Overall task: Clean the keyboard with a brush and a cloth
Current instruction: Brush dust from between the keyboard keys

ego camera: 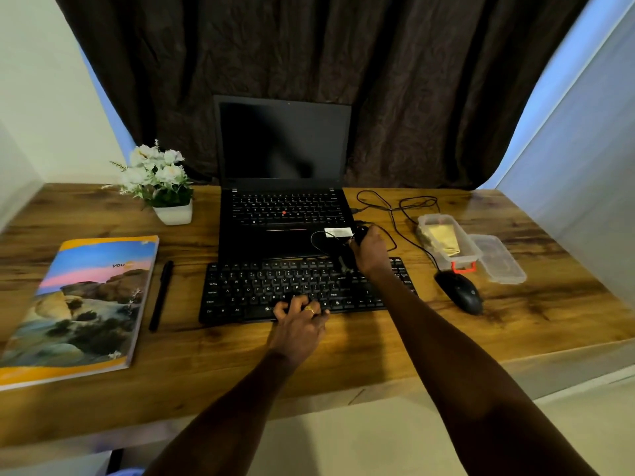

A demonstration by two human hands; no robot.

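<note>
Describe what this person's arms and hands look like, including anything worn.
The left forearm and right forearm are bare as far as the view shows; no sleeves, watch or bracelet appear. The left hand wears a gold ring on one finger. The right hand shows no ring from this angle.

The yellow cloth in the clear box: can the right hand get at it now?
Probably yes. The box stands open right of the right hand, its lid lies beside it, and nothing covers the cloth. But the fingers grip the brush, so that likely has to go down first.
</note>
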